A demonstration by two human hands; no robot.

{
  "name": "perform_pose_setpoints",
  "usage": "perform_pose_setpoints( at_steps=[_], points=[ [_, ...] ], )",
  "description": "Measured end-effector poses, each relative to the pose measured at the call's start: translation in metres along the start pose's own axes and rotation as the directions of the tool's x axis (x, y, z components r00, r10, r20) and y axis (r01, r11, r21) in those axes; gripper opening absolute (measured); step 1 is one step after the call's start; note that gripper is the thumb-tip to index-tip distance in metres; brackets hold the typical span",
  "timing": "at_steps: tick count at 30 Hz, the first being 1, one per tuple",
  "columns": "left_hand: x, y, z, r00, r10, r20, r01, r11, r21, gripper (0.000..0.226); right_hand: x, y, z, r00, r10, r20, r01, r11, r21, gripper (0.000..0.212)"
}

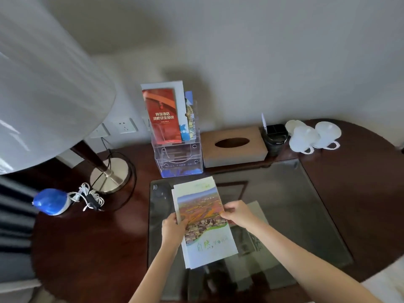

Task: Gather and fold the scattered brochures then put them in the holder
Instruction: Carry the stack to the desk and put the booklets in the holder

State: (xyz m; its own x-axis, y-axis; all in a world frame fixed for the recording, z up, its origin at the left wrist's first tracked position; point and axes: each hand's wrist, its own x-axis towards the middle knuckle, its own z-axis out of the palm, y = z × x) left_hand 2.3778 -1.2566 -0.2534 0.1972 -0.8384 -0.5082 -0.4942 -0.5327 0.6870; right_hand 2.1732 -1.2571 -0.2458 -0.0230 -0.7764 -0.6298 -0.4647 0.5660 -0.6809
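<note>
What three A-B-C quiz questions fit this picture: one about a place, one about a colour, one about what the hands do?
1. Where is the tissue box? A in a drawer; B right beside the clear brochure holder; C on a chair.
2. What colour is the front brochure in the holder? A black; B purple; C red.
3. What are the hands doing to the brochure stack? A both hold its edges; B only one touches it; C neither touches it.
Answers: 1 B: the box sits just right of the holder. 2 C: its cover is red. 3 A: left hand grips the left edge, right hand the right edge.
</note>
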Motion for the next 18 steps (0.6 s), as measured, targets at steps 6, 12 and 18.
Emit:
perform_pose_setpoints(
  at_steps=[6, 12, 18],
  points=[
    [0.024, -0.012, -0.002, 0.997, -0.07, 0.012, 0.068, 0.993, 0.1, 0.026, 0.018, 0.003, 0.027, 0.999, 0.035, -0.015, -0.035, 0.999, -0.03, 0.046],
    [0.041, -0.018, -0.001, 0.997, -0.069, 0.034, 0.062, 0.981, 0.186, 0.024, 0.034, 0.01, 0.04, 1.0, 0.016, -0.025, -0.018, 0.995, -0.101, 0.045],
    [0.047, -0.024, 0.0, 0.987, -0.137, 0.078, 0.127, 0.985, 0.118, 0.019, 0.035, 0.012, 0.05, 0.995, 0.043, -0.09, -0.057, 0.986, -0.157, 0.045]
  ],
)
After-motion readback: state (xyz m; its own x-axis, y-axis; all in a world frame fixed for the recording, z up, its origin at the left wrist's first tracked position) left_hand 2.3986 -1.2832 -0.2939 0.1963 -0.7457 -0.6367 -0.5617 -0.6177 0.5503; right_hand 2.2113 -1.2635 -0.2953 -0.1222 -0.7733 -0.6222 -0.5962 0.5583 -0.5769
